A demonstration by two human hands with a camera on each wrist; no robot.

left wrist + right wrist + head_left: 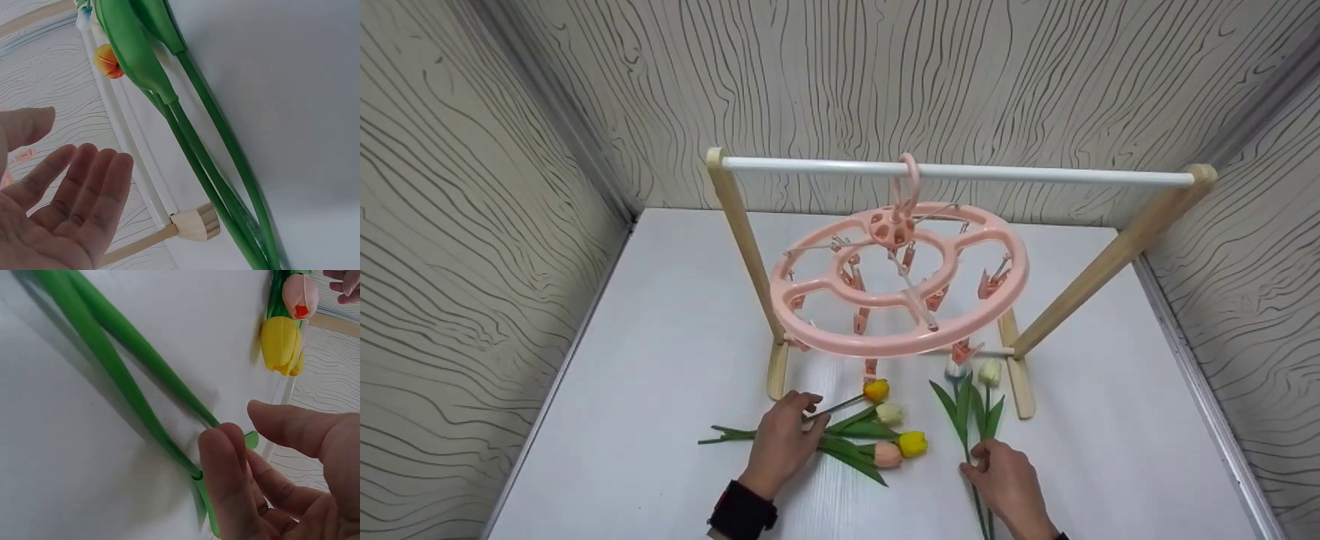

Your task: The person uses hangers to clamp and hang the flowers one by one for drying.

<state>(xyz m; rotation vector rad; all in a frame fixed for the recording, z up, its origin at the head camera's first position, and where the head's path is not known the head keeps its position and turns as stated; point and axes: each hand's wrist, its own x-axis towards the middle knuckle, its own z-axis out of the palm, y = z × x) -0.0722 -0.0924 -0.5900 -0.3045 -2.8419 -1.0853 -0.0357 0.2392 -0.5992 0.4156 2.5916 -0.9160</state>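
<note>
My left hand (786, 442) is over the stems of a group of artificial tulips; its fingers look loose in the left wrist view, thumb apart, nothing held. In that group lie an orange-yellow tulip (876, 390), a white tulip (889, 414), a yellow tulip (913, 444) and a pink tulip (887, 454), heads to the right. My right hand (1011, 484) is at the stems of a blue-and-white tulip (958, 370) and another white tulip (990, 373). In the right wrist view its thumb and fingers stand apart beside the green stems (121, 382).
A pink round clip hanger (885, 343) with several dangling clips hooks over a white rod (1035, 174). Wooden legs (1110, 262) hold the rod up on the white table (607, 360). Patterned walls (810, 90) enclose the back and sides.
</note>
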